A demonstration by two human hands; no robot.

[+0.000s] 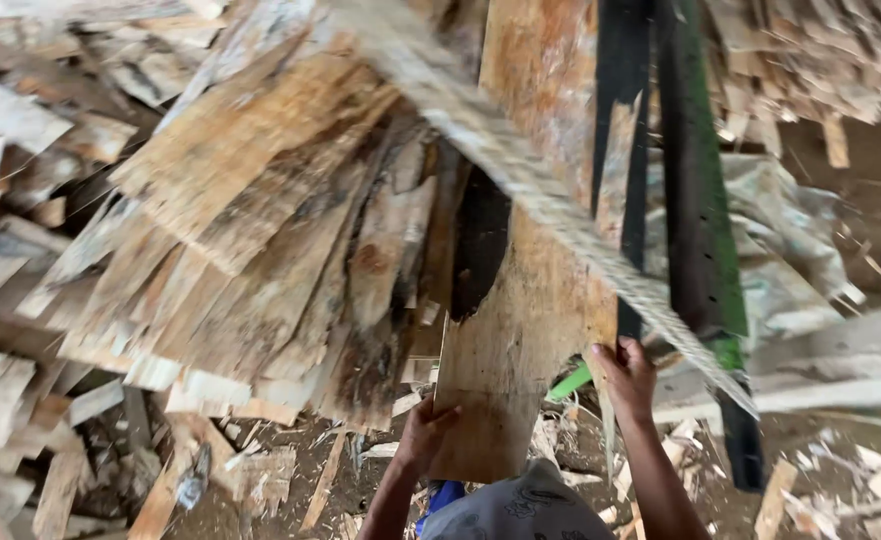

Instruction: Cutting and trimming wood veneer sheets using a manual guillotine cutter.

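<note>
Both my hands hold one thin sheet of wood veneer [520, 320], light brown with a dark ragged hole near its middle. My left hand [422, 435] grips its lower left edge. My right hand [625, 378] grips its right edge. The sheet lies tilted on a stack of other veneer sheets [260, 220] that fans out to the left. A thick twisted rope [530, 180], blurred, runs diagonally across the sheet from the top centre to the lower right.
A dark metal frame with a green-painted edge [700, 220] stands right of the sheet. Loose wood scraps [20, 400] litter the ground at left and along the bottom. A grey-white sack or tarpaulin [790, 250] lies at right, with more scrap wood [810, 60] behind.
</note>
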